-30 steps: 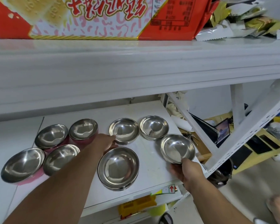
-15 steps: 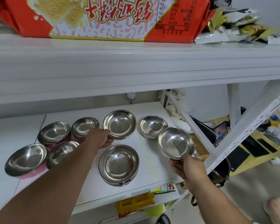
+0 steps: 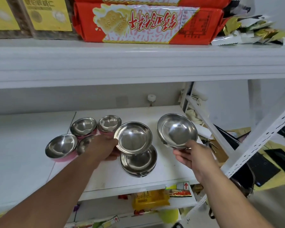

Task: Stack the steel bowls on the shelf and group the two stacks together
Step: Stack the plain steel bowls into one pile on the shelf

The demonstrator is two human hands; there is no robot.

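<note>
Steel bowls lifted in both hands

Since a moment ago, both bowls have risen off the shelf. Left hand grips one bowl above the stack; right hand grips another by its near rim.

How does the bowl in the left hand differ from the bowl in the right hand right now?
The left-hand bowl hangs over the stack; the right-hand bowl is off to the stack's right. The left hand grips its bowl's left rim, the right hand its bowl's near rim. Both are shiny steel, lifted, tilted.
</note>
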